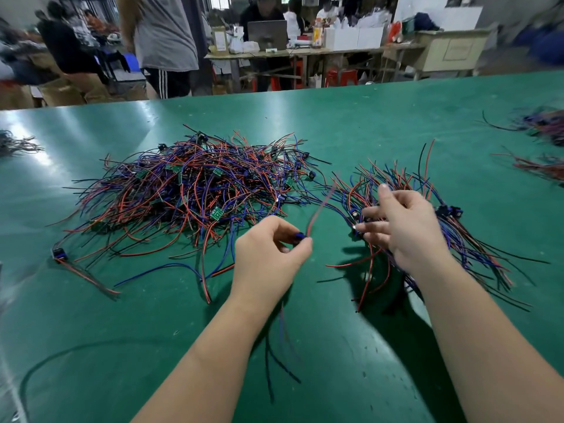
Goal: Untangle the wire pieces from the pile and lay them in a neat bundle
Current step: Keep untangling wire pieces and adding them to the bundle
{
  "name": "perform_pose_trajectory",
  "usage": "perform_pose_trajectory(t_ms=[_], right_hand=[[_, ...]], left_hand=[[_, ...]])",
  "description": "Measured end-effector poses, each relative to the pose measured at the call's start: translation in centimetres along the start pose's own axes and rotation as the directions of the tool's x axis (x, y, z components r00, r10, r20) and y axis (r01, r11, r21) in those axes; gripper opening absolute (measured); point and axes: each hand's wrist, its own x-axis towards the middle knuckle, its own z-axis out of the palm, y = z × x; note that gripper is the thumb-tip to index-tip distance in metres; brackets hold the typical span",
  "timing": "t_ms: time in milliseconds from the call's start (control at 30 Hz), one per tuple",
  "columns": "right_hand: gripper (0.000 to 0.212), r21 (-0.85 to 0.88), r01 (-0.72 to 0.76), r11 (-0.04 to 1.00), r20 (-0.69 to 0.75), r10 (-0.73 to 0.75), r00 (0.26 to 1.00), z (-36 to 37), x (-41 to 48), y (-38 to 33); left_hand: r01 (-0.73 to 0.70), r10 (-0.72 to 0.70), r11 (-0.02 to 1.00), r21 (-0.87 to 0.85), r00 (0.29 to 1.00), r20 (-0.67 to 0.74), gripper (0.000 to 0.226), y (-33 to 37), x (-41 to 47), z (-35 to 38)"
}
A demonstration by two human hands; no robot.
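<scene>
My left hand [268, 254] pinches one wire piece [317, 215]; I should pass it toward three o'clock, parallel to the bundle [476, 248], under my loosely spread right hand [406, 227].

I see a glossy green table [366, 123] under everything. The pile [195, 190] on the left mixes red, blue and black strands, dotted with small green circuit boards [217, 214] that carry pale markings. The bundle [427, 209] on the right shows the same red, blue and black. The connector [299, 236] pinched in the left hand [268, 254] is dark blue, with a red wire [319, 212] rising from it. Far off I see a grey shirt [166, 32], black trousers [163, 82] with white stripes, and red stools [341, 77].
</scene>
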Motion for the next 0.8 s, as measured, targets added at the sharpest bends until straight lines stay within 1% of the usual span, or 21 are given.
perform_pose_trajectory(t_ms=[67, 133, 167, 200, 233, 333, 400, 467, 533, 600, 633, 667, 700, 733, 800], right_hand=[[0.014, -0.118, 0.009, 0.993, 0.208, 0.016, 0.978, 0.9, -0.9, 0.4], [0.007, -0.164, 0.089, 0.982, 0.428, -0.011, 0.904, 2.0, -2.1, 1.0], [0.01, -0.18, 0.138, 0.974, 0.494, -0.032, 0.869, 2.5, -2.7, 1.3], [0.016, -0.199, 0.181, 0.963, 0.525, -0.051, 0.85, 3.0, -3.1, 1.5], [0.02, -0.217, 0.21, 0.953, 0.526, -0.067, 0.848, 3.2, -3.3, 1.5], [0.021, -0.234, 0.219, 0.947, 0.467, -0.087, 0.88, 2.8, -2.9, 1.2], [0.022, -0.26, 0.23, 0.938, 0.466, -0.087, 0.881, 2.2, -2.5, 1.0], [0.023, -0.309, 0.267, 0.913, 0.471, -0.097, 0.877, 1.9, -2.3, 1.0], [0.023, -0.347, 0.322, 0.881, 0.419, -0.162, 0.893, 1.7, -1.9, 1.0], [0.023, -0.405, 0.376, 0.834, 0.26, -0.289, 0.921, 0.9, -1.2, 0.7], [0.024, -0.489, 0.403, 0.773, 0.16, -0.375, 0.913, 0.3, -0.7, 0.4], [0.026, -0.584, 0.41, 0.7, 0.076, -0.456, 0.887, -0.5, -0.3, -0.1], [0.026, -0.656, 0.397, 0.642, 0.015, -0.515, 0.857, -1.4, 0.1, -0.6], [0.023, -0.698, 0.375, 0.61, -0.028, -0.546, 0.837, -2.3, 0.4, -1.0], [0.021, -0.746, 0.312, 0.589, -0.085, -0.548, 0.832, -4.0, 1.1, -1.4]], left_hand=[[0.034, -0.036, 0.999, -0.04, 0.997, -0.067, 0.018, -0.2, 0.4, -0.2], [0.025, -0.029, 0.998, -0.057, 0.996, -0.079, 0.019, -0.4, 0.5, -0.2], [0.016, -0.019, 0.998, -0.058, 0.998, -0.061, 0.019, -0.4, 0.5, -0.2], [0.01, -0.013, 0.998, -0.061, 0.999, -0.033, 0.019, -0.4, 0.4, -0.1], [0.009, -0.009, 0.998, -0.065, 1.0, -0.001, 0.021, -0.4, 0.3, 0.0], [-0.004, 0.017, 0.992, -0.125, 0.994, 0.109, 0.025, -0.2, 0.0, 0.2], [-0.028, 0.054, 0.986, -0.164, 0.987, 0.152, 0.029, 0.0, -0.2, 0.3], [-0.08, 0.104, 0.986, -0.144, 0.98, 0.171, 0.031, 0.2, -0.3, 0.4], [-0.119, 0.134, 0.989, -0.09, 0.974, 0.183, 0.028, 0.3, -0.5, 0.4], [-0.132, 0.124, 0.99, 0.054, 0.983, 0.133, 0.026, 0.2, -0.2, 0.1], [-0.127, 0.114, 0.98, 0.151, 0.989, 0.09, 0.028, 0.0, 0.0, -0.1], [-0.109, 0.097, 0.962, 0.249, 0.993, 0.061, 0.032, -0.3, 0.3, -0.4], [-0.074, 0.058, 0.935, 0.347, 0.997, 0.055, 0.037, -0.7, 0.5, -0.6], [-0.023, -0.007, 0.895, 0.446, 0.998, 0.064, 0.043, -1.0, 0.7, -0.8], [0.062, -0.152, 0.779, 0.624, 0.984, 0.093, 0.05, -1.6, 0.9, -1.1]])
